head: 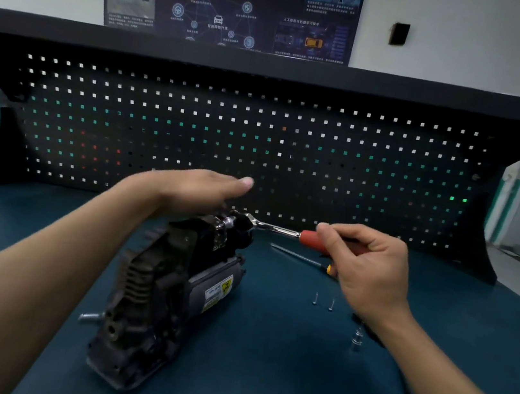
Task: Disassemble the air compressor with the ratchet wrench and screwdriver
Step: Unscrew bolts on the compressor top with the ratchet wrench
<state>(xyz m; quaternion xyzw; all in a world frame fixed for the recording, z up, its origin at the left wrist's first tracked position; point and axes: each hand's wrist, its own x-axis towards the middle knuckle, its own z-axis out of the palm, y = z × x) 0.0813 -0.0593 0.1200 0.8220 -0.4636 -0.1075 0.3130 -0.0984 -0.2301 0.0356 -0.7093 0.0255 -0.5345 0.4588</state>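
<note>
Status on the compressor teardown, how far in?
Done: two screws lie out on the table. In hand: right hand grips the ratchet wrench, head seated at the far end of the air compressor; left hand open above it. Left: the compressor body looks whole; screwdriver lies on the table, untouched.

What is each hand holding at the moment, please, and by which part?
The right hand grips the ratchet wrench by its red handle; the left hand holds nothing, its fingers straight over the air compressor.

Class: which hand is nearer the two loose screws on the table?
Right. The right hand holds the wrench just beyond the screws; the left hand is flat over the compressor, farther left.
</note>
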